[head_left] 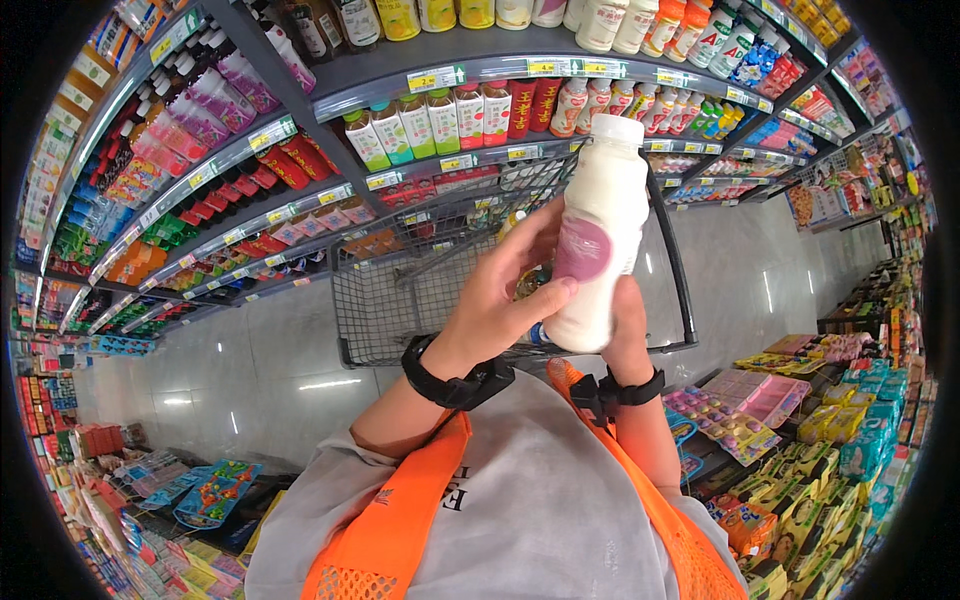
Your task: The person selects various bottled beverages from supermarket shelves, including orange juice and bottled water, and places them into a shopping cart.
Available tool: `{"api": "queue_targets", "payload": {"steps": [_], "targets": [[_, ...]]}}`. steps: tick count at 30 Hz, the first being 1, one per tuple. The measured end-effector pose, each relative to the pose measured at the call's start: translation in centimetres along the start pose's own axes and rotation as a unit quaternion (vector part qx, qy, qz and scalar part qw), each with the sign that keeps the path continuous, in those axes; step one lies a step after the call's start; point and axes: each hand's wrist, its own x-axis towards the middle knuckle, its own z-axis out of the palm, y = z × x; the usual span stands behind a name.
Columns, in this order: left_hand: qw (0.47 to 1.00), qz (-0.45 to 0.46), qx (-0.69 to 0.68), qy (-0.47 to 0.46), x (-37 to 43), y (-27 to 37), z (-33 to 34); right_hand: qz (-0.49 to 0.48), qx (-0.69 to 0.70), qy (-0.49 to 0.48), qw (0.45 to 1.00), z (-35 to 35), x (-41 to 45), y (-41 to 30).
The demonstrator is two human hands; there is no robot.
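A large white plastic bottle (611, 195) with a white cap and a round purple label stands tilted in front of my chest. My left hand (517, 277) holds its left side, the thumb across the lower edge of the label. Against the bottle's lower right side rests my right hand (631, 330), its fingers mostly hidden behind it. Both wrists wear black straps with black devices. Beyond and below the hands is a wire shopping cart (382, 300), with a few items partly hidden by the hands and bottle.
A drinks shelf (480, 56) with bottles and price tags curves across the front and left. The cart's dark handle frame (675, 262) is at the right. Packaged snacks (795, 487) are stacked at the lower right, and blue packaged goods (217, 491) lie at the lower left.
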Motion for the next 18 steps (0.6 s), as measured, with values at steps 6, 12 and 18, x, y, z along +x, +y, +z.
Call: {"api": "queue_targets", "payload": {"steps": [6,12,18], "targets": [[0.992,-0.121,0.033,0.022,-0.5,-1.3,-1.0,-0.022,-0.223,0.032,0.974,2.1,0.9,-1.7],[0.987,-0.144,-0.006,0.069,-0.8,-0.8,-1.8,-0.036,-0.206,-0.045,0.977,2.5,0.7,-2.4],[0.989,-0.118,-0.069,0.049,-1.0,-0.3,-2.1,-0.012,-0.171,-0.073,0.982,2.0,1.1,-1.8]]}}
